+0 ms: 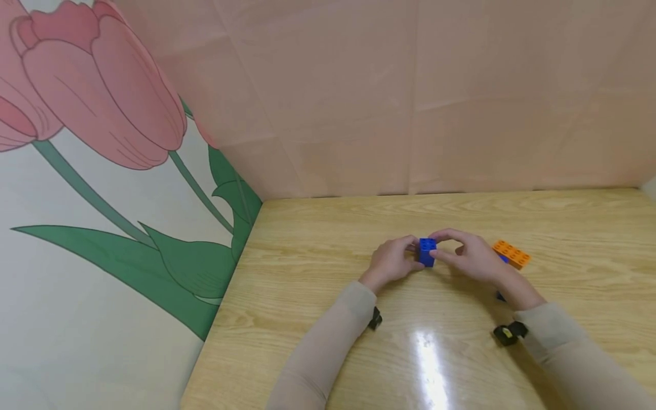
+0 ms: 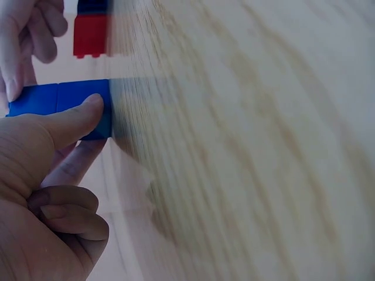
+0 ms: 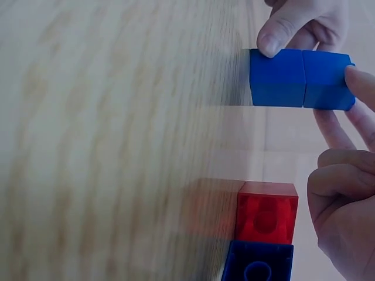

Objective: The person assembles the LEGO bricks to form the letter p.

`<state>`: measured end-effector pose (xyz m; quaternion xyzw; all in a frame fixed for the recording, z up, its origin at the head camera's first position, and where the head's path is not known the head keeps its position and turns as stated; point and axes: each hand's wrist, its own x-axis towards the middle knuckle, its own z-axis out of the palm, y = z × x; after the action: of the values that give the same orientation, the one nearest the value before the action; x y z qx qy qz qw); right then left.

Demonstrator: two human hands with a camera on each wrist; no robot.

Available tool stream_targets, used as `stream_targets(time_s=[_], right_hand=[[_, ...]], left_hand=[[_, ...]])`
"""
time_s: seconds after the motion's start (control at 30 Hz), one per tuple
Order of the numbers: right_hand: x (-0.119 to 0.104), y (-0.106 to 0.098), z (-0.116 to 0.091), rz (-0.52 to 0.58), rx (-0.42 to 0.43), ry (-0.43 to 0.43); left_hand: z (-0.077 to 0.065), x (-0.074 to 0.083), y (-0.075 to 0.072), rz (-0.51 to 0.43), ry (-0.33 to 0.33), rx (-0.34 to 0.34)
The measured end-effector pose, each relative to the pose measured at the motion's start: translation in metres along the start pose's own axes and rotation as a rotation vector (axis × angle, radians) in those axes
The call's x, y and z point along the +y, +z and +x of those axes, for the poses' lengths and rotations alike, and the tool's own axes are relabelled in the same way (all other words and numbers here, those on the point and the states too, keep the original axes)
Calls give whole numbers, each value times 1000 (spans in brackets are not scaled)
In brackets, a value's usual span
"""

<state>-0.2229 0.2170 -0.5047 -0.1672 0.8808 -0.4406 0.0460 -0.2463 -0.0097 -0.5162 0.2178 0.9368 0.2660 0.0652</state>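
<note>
Two blue toy building bricks (image 1: 427, 253) stand one on top of the other on the wooden table, their studs facing up. My left hand (image 1: 393, 262) pinches the lower brick, its thumb flat on the side near the tabletop in the left wrist view. From the other side, my right hand (image 1: 474, 257) holds the upper brick (image 3: 328, 76) between thumb and fingertips. In the right wrist view a seam shows between the two bricks, and the remaining fingers of the right hand are curled in.
Right of the right hand lies an orange brick (image 1: 512, 254) with a blue brick (image 1: 504, 258) beside it, partly hidden. Another dark blue piece (image 1: 500, 296) peeks out by the right wrist. A pink cloth (image 1: 410, 114) hangs behind the table; a tulip-patterned panel (image 1: 102, 199) borders the left.
</note>
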Motion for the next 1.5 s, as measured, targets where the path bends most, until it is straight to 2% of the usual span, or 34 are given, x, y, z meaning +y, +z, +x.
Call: stream_targets(time_s=[0.57,1.0,1.23,1.4,1.5], right_hand=[[-3,2,-4,-26,16,47],[-8,-3,-4,-43,-5,-11],[-9,-17,-13,-8,33,-43],[-12,-36,-27,-117,89,-51],[-11,-48,-37,-154,77,-33]], left_hand=[[-1,-1,1,-13,-1,10],[-3,1,0,-9,-2,10],[-3,1,1,-15,-19,8],[-6,3,0,-34,-37,8],[-7,4,-1,-46,-46,6]])
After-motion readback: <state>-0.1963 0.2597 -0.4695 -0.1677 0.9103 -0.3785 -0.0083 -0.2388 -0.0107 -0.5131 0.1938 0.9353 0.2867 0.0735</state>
